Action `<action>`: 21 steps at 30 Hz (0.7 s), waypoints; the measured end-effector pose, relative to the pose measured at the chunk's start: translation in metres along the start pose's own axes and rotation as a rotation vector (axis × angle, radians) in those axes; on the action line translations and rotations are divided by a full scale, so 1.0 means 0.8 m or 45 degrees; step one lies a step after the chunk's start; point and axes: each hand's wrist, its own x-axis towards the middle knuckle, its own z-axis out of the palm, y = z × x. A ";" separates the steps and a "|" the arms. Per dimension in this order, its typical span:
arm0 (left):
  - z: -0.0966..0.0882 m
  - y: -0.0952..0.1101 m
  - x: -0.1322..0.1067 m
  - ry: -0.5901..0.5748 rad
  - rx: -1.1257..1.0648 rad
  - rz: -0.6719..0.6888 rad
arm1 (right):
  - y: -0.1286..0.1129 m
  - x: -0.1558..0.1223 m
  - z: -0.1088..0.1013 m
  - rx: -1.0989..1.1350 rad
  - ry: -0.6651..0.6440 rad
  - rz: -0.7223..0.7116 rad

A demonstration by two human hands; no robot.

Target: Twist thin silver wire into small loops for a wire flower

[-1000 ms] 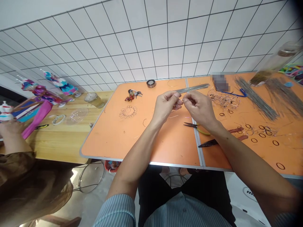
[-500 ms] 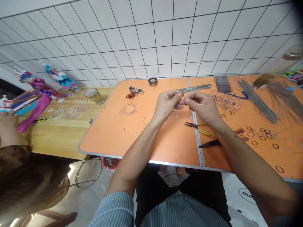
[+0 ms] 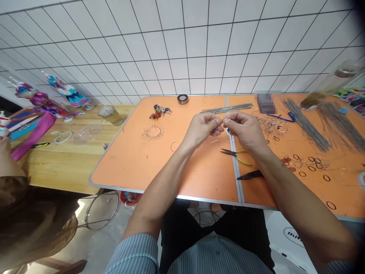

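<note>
Above the orange table [image 3: 171, 171], my left hand [image 3: 203, 127] and my right hand [image 3: 242, 127] meet almost fingertip to fingertip. Both pinch a thin wire [image 3: 213, 141], part of which hangs below the left fingers; most of it is hidden by the fingers. Just beneath the hands lie yellow-handled pliers [image 3: 230, 152] with dark jaws. A second, larger pair of pliers [image 3: 251, 174] is partly covered by my right forearm. Behind the hands rests a bundle of straight wires [image 3: 228, 109]. To the left lies a looped wire ring [image 3: 153, 132].
Wire bundles [image 3: 306, 125], small dark rings [image 3: 326, 178] and wire scraps [image 3: 273, 125] cover the right side. A lidded jar [image 3: 322, 91] stands behind. Tape [image 3: 183, 99] sits near the tiled wall. On the left, a person's arm [image 3: 10, 160] rests by a wooden table [image 3: 62, 167] with a glass [image 3: 111, 115].
The view has shifted slightly, so the scene sits a little further left. My fingertips stay together, and the wire under them shows at a different angle.
</note>
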 end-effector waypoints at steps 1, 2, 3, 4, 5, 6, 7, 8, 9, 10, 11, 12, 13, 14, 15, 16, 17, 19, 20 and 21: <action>0.000 -0.001 0.000 0.006 -0.003 0.008 | 0.001 0.000 0.000 0.005 -0.005 -0.005; 0.001 -0.001 0.000 0.011 -0.007 0.013 | 0.002 0.000 0.000 0.005 -0.005 -0.014; 0.001 -0.002 0.001 0.015 -0.013 0.019 | 0.004 0.000 0.000 0.002 -0.003 -0.025; 0.002 -0.003 0.001 0.016 -0.020 0.023 | 0.005 0.000 0.000 0.001 0.000 -0.034; 0.002 -0.004 0.001 0.016 -0.028 0.029 | 0.007 0.000 0.001 0.004 0.007 -0.041; 0.003 -0.004 0.001 0.016 -0.036 0.035 | 0.008 0.000 0.002 0.012 0.017 -0.045; 0.004 -0.004 0.000 0.017 -0.042 0.040 | 0.009 0.000 0.004 0.025 0.028 -0.046; 0.004 -0.004 0.000 0.019 -0.047 0.039 | 0.010 -0.001 0.005 0.037 0.040 -0.041; 0.005 -0.004 0.000 0.025 -0.049 0.036 | 0.010 -0.001 0.007 0.048 0.055 -0.031; 0.006 -0.004 0.000 0.035 -0.049 0.031 | 0.010 -0.001 0.008 0.058 0.067 -0.020; 0.006 -0.004 0.000 0.044 -0.045 0.024 | 0.009 -0.001 0.008 0.066 0.066 -0.004; 0.006 -0.003 0.000 0.051 -0.040 0.017 | 0.008 0.000 0.008 0.082 0.049 0.016; 0.006 -0.003 0.001 0.055 -0.033 0.014 | 0.007 0.001 0.008 0.106 0.019 0.037; 0.005 -0.003 0.001 0.055 -0.024 0.014 | 0.006 0.002 0.006 0.141 -0.021 0.062; 0.004 -0.002 0.002 0.050 -0.012 0.017 | 0.004 0.004 0.004 0.181 -0.069 0.090; 0.003 -0.002 0.002 0.039 0.002 0.021 | 0.002 0.006 0.002 0.221 -0.119 0.125; 0.001 -0.002 0.003 0.025 0.017 0.025 | 0.001 0.008 0.000 0.261 -0.161 0.162; -0.002 -0.002 0.003 -0.012 0.046 0.033 | -0.002 0.011 -0.005 0.329 -0.230 0.235; -0.003 -0.003 0.003 -0.033 0.057 0.038 | -0.002 0.012 -0.006 0.358 -0.255 0.263; -0.004 -0.003 0.004 -0.050 0.066 0.044 | -0.002 0.013 -0.007 0.382 -0.271 0.281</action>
